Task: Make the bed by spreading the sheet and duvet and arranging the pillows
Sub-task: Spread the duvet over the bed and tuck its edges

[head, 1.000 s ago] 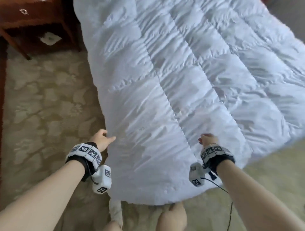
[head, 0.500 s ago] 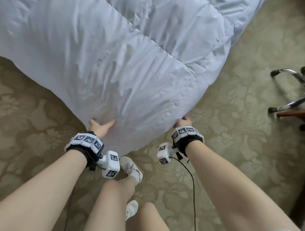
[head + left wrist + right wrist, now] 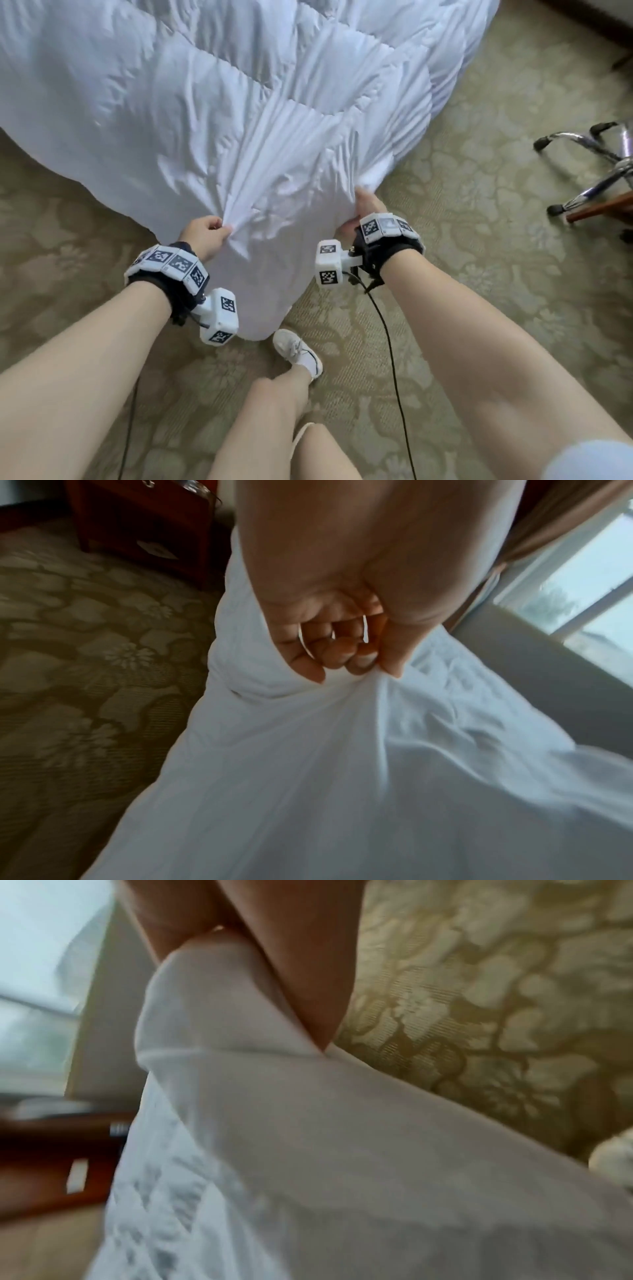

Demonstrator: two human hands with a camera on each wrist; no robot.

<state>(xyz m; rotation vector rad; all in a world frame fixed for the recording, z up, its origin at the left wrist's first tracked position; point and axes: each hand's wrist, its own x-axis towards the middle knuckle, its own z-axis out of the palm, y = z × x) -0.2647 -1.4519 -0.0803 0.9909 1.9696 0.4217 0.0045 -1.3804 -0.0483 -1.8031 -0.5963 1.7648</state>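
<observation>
Scene: bedroom, seen from above and from both wrists; patterned olive carpet (image 3: 479, 212) underfoot.
Duvet (image 3: 212, 113): white, quilted, crumpled; spread across upper frame, near corner drooping toward carpet, hanging betw. the two hands. Bed itself hidden beneath.
Left hand (image 3: 205, 234): grip clenched on duvet edge; fabric bunched betw. thumb and curled fingers (image 3: 337, 653), creases fanning out from pinch in left wrist view.
Right hand (image 3: 368, 205): grip grasping duvet edge at R side of hanging corner; in right wrist view thumb (image 3: 308, 993) pressed over a fold of cloth, other fingers hidden behind fabric. View blurred.
Wrist bands (image 3: 168, 267): black straps w/ white marker tiles on both wrists; white marker cubes (image 3: 221, 317) jutting out below each, black cable (image 3: 394, 359) trailing from R one.
Legs & foot: bare knees at bottom centre; white sneaker (image 3: 298, 353) on carpet, just beside duvet's lowest point.
Chair base (image 3: 582, 171): chrome legs w/ dark casters, R edge of head view, well apart from duvet.
Dark wood furniture (image 3: 143, 520): past duvet in left wrist view, standing on carpet; small white card on its front.
Window (image 3: 589, 588): bright, w/ tan curtain beside, upper R in left wrist view.
</observation>
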